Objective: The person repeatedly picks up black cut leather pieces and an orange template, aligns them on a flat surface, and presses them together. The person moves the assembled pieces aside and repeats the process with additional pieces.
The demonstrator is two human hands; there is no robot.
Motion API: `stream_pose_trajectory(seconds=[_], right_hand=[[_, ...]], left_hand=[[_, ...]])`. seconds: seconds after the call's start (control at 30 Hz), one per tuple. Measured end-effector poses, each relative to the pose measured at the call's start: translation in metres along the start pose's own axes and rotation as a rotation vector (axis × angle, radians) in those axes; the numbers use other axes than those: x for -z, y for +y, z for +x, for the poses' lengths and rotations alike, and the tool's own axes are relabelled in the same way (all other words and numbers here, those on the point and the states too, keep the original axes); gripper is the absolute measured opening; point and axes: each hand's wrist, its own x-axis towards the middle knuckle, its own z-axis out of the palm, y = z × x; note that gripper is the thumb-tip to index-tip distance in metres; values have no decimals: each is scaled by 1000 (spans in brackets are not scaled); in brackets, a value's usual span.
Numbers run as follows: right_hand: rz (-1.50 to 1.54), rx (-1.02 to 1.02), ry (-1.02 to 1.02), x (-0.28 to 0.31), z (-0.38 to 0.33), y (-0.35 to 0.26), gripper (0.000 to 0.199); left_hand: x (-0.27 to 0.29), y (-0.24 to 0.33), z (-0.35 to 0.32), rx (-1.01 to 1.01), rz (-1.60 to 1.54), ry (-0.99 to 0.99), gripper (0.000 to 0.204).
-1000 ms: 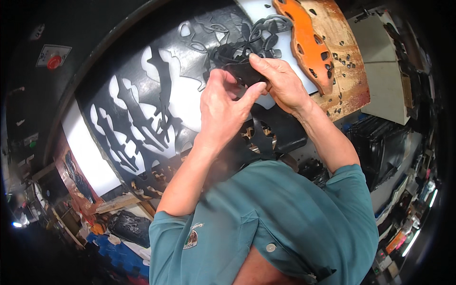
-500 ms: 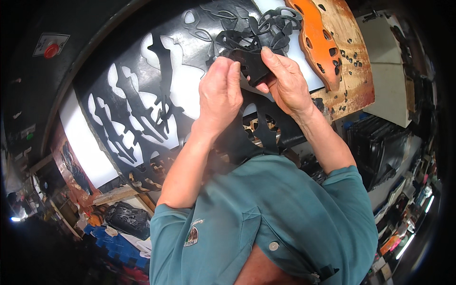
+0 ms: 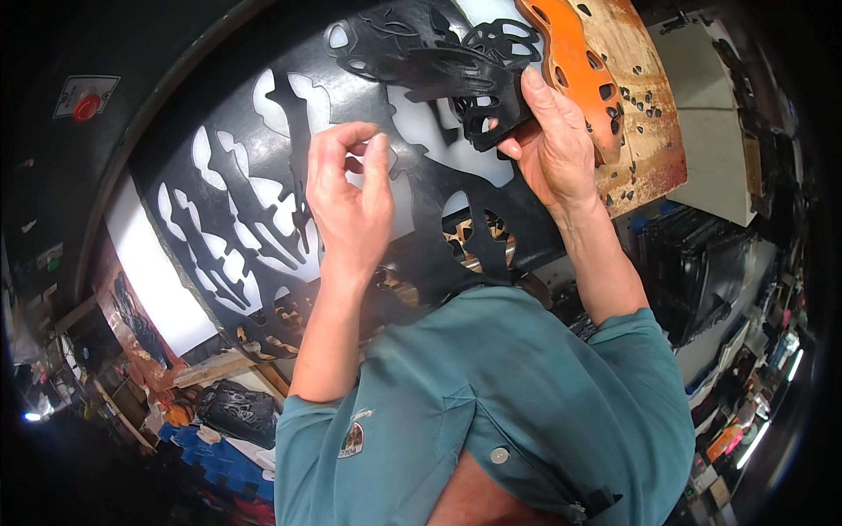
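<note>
A: Count?
B: One black cut-out piece (image 3: 491, 110), pinched in the right hand (image 3: 557, 145), long axis running up-left from the palm. One big perforated black sheet (image 3: 263, 202) beneath both hands.
A: Left?
B: Left hand (image 3: 351, 197) raised beside it, fingers curled, half-open, holding nothing. Orange board (image 3: 574, 66) just right of the right hand.

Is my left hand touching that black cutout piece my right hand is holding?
Apart. The head view shows the left hand raised clear of the black cutout piece.
</note>
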Motion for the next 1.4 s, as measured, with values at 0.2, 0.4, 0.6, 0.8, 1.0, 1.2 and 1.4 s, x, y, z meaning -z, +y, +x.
stream_pose_trajectory(seconds=[0.2, 0.4, 0.6, 0.8, 1.0, 1.2, 1.4], right_hand=[[-90, 4, -27, -20, -4, 2, 40], [-273, 38, -36, -21, -7, 6, 35], [-342, 55, -86, -19, -6, 12, 31], [-514, 103, -71, -24, -12, 13, 29], [-330, 27, 97, -2, -1, -3, 32], [-116, 306, 284, 76, 40, -74, 28], [-34, 411, 355, 145, 82, -137, 16]], left_hand=[[-19, 40, 18, 16, -127, -106, 29], [-22, 40, 32, 13, -92, -265, 28], [-10, 33, 41, 62, -147, -387, 21], [-14, 21, 33, 137, -35, -327, 13], [-7, -6, 17, 109, 14, -249, 11], [0, -28, 5, -49, 212, -179, 15], [3, -31, 2, -110, 230, -108, 11]])
